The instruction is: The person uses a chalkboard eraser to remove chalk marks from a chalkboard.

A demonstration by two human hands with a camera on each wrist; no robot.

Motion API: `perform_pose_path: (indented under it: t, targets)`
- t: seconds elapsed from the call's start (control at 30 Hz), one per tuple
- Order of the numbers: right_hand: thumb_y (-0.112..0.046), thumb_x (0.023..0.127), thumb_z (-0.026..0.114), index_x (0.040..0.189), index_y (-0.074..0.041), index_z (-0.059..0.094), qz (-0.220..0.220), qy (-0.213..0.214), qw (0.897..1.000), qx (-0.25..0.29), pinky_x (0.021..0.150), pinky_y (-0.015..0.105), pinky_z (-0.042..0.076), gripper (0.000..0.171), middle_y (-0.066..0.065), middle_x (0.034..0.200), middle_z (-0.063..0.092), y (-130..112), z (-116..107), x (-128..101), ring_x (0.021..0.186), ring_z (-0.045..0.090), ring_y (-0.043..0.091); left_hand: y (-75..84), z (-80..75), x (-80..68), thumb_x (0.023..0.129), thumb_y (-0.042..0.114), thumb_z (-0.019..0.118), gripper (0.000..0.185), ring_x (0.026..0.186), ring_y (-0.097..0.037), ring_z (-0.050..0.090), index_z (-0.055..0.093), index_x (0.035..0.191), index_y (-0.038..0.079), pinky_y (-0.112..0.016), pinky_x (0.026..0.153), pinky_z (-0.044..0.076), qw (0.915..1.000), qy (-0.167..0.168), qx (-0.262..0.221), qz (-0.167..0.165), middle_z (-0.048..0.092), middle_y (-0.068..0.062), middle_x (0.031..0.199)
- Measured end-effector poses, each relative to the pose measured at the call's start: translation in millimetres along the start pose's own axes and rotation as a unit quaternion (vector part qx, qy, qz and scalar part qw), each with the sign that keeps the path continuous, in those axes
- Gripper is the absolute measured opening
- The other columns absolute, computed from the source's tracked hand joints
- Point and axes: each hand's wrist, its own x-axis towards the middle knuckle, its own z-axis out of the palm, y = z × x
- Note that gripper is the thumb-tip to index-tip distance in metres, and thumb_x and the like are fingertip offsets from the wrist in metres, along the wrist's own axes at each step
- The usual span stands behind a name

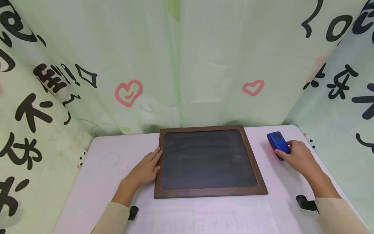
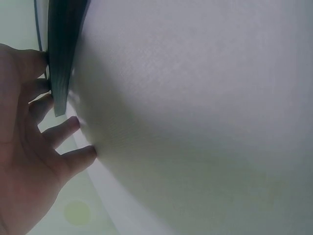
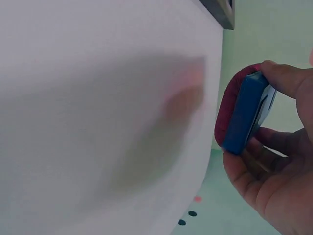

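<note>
A blackboard (image 1: 208,159) with a brown wooden frame lies on the white table. On its left side, my left hand (image 1: 144,169) rests with fingers extended against the frame; the left wrist view shows fingertips touching the dark frame edge (image 2: 63,54) and two lower fingers past its corner. To the right of the board, my right hand (image 1: 301,157) grips a blue board eraser (image 1: 278,144) between thumb and fingers. Its rounded red pad (image 3: 232,105) faces the table, and the eraser is held above the surface, its shadow falling apart from it. The board's surface carries faint smears.
The white table (image 1: 122,156) extends around the board, with its rounded far corners against a pale green curtain (image 1: 204,65) printed with black characters and pink hearts. More curtain closes in both sides. Black wrist camera mounts (image 1: 306,203) stick out near the sleeves.
</note>
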Motion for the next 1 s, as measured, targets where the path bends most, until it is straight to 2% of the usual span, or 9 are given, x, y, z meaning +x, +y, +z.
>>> perform_pose_path:
  t: [0.13,0.3,0.7,0.83,1.0]
  targets:
    - [-0.034,0.095,0.072,0.125,0.032,0.040,0.023,-0.021,0.999,-0.007,0.085,0.071,0.054,0.080,0.048,0.111,0.048,7.8,9.0,-2.1,0.097,0.054,0.056,-0.4,1.4,0.3,0.109,0.022,0.051,0.063,0.156,-0.039,0.027,0.026,0.164,0.003,-0.051,0.129,0.026,1.0000,0.003,0.001,0.003,0.019,-0.013,0.173]
    - [-0.036,0.093,0.074,0.124,0.031,0.040,0.042,-0.042,0.998,-0.007,0.086,0.070,0.054,0.081,0.047,0.110,0.049,8.0,15.0,-1.8,0.095,0.054,0.054,-1.2,1.5,0.6,0.109,0.023,0.051,0.063,0.156,-0.040,0.027,0.026,0.164,0.004,-0.051,0.128,0.027,1.0000,0.006,-0.004,-0.001,0.019,-0.012,0.173]
    - [-0.043,0.091,0.076,0.120,0.031,0.040,0.041,-0.047,0.998,-0.033,0.080,0.065,0.054,0.087,0.045,0.102,0.049,9.6,25.1,4.5,0.089,0.054,0.050,-0.8,3.6,0.4,0.109,0.023,0.051,0.063,0.155,-0.042,0.029,0.027,0.164,0.005,-0.053,0.127,0.029,0.9999,0.013,-0.008,0.000,0.020,-0.011,0.173]
    - [-0.045,0.092,0.074,0.124,0.031,0.038,0.051,-0.045,0.997,-0.033,0.084,0.069,0.054,0.090,0.047,0.106,0.047,11.0,28.2,0.9,0.092,0.053,0.053,-0.1,7.2,-1.1,0.109,0.026,0.051,0.064,0.155,-0.041,0.029,0.026,0.165,0.007,-0.053,0.126,0.030,0.9999,0.012,-0.009,-0.009,0.020,-0.009,0.173]
    - [-0.045,0.097,0.067,0.133,0.028,0.036,0.038,-0.023,0.998,-0.044,0.090,0.074,0.050,0.088,0.050,0.119,0.043,4.5,28.4,-4.1,0.102,0.051,0.059,2.5,11.9,-2.9,0.109,0.042,0.048,0.069,0.154,-0.044,0.029,0.027,0.164,0.005,-0.059,0.124,0.031,0.9993,0.025,-0.002,-0.029,0.022,-0.012,0.172]
